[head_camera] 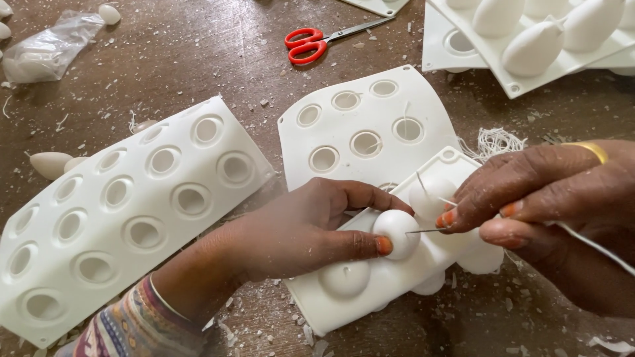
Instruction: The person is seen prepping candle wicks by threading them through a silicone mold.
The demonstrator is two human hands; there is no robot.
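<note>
White silicone mould (370,291), domed cups, left hand (297,231) pinching one, right hand (542,205) gripping needle (423,231)

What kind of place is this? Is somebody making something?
Probably a small craft workshop, maybe for candles. White moulds with round holes lie on a worn table strewn with white flakes, beside red scissors. The right hand holds a needle with string.

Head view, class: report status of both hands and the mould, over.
Left hand fingers pinch a white dome on the mould. Right hand pushes a needle into it. Nothing blocking.
</note>
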